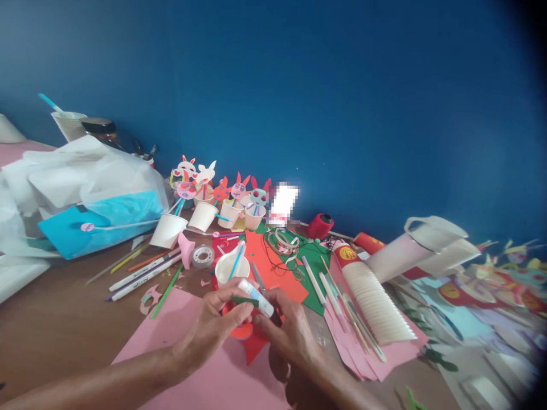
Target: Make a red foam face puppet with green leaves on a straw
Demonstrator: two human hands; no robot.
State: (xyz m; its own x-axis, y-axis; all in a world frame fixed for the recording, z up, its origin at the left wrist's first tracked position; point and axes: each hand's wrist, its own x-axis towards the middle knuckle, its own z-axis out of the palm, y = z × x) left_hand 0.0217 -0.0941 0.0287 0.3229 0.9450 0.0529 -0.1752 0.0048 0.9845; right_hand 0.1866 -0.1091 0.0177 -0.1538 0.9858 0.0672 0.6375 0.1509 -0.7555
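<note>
Between my two hands, above the pink sheet, is a small white glue tube [260, 300] with light-blue print. My left hand [226, 313] pinches a small dark green paper strip [245, 301] between thumb and fingers, right against the tube. The fingers of my right hand [288, 324] are closed around the tube's lower end. Under the hands lies a red and orange paper shape [244, 337], partly covered by them. Just beyond stands a white paper cup [225, 267] with a blue straw [237, 261] in it. Scissors [258, 277] lie right of the cup, partly hidden by my hands.
Several cups with paper animal faces [239, 189] stand by the blue wall. Left are a plastic bag [106, 171], markers [145, 279] and a tape roll [202, 257]. On the right lie a stack of paper cups [376, 302], sticks [348, 310] and a white jug [401, 256].
</note>
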